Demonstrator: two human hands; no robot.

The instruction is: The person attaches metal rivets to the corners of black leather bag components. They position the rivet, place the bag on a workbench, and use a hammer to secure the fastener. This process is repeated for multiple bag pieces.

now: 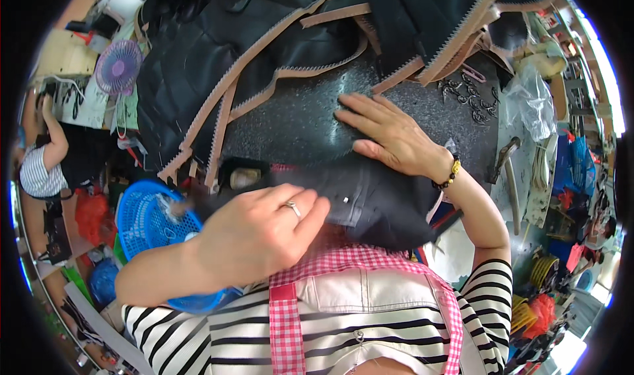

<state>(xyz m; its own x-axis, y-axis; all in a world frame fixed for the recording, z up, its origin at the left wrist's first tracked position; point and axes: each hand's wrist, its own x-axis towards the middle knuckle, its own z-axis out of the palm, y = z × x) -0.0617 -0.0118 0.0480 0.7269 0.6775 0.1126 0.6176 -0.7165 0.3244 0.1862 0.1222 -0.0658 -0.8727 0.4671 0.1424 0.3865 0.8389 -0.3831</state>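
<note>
Black leather piece (370, 200): one, lying across the near edge of the bench (297, 121), directly in front of the person's torso and under the left hand.

Head view.

1. Left hand (264, 233): rests palm down on the near left part of the black leather piece, fingers curled loosely over its edge. The grip is partly closed and presses rather than pinches; whether the fingertips wrap beneath the edge cannot be told. One ring sits on one finger. Judged purpose: to pin the piece against the bench edge so it does not slide.

2. Right hand (389, 134): lies flat and fully spread on the dark speckled bench surface, just beyond the far edge of the piece. Nothing is enclosed in it. One beaded bracelet (448, 175) is on the wrist. Judged purpose: to brace the work and smooth it flat.

3. Stock beyond the hands: a heap of black leather panels (218, 38) with tan zigzag-cut edging, overlapping one another. The count cannot be told exactly; several panels are present. They lie at the far side, probably to keep the near area for the piece in hand.

4. Small metal fittings (469, 98): a scattered cluster at the far right of the bench, too small to count.

5. Blue plastic basket (155, 226): one, at the person's left, below bench level.

6. Small fan (117, 65): one, far left.
</note>
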